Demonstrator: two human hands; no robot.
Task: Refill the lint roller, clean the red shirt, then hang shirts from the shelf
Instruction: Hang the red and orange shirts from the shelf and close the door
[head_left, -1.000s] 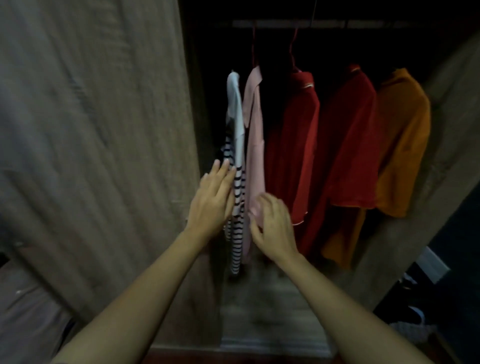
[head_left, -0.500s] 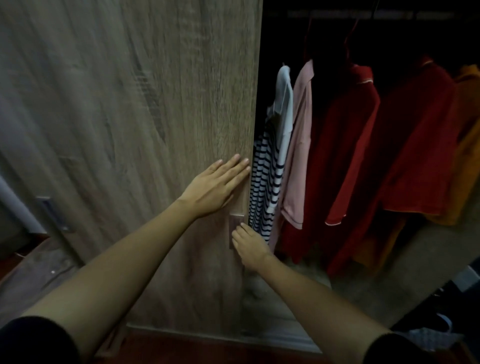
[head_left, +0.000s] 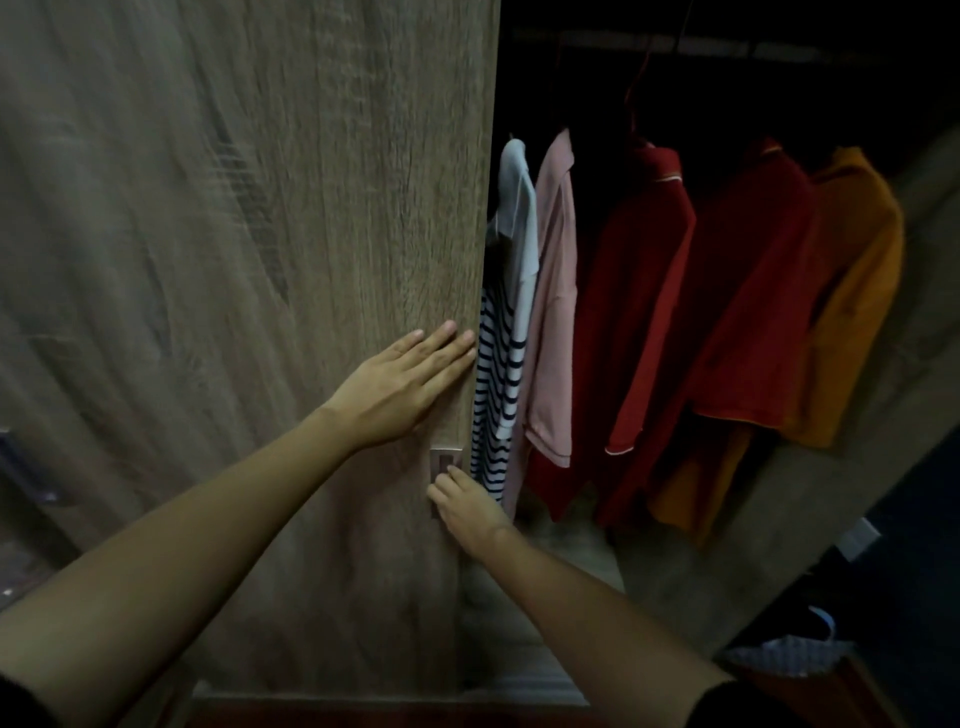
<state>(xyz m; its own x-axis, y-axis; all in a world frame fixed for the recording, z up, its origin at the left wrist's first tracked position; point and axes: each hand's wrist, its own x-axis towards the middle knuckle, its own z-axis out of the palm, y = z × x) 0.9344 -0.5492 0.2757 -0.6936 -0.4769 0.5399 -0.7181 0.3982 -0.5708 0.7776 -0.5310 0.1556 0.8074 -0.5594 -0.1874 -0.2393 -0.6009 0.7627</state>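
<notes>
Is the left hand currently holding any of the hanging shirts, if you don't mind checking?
No, the left hand lies flat and open on the wooden wardrobe door, beside the striped shirt.

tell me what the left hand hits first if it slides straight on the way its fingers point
Probably the striped shirt: the left hand lies flat on the wooden door, fingertips at its edge, the shirt just beyond, though depth is unclear.

The wardrobe door (head_left: 260, 260) is light brown with wavy wood lines. Next to it hangs a white shirt (head_left: 506, 332) with dark blue stripes, then a pink shirt (head_left: 556, 312), two red shirts (head_left: 639, 322) (head_left: 753, 312) with thin white trim, and an orange shirt (head_left: 857, 291).
</notes>
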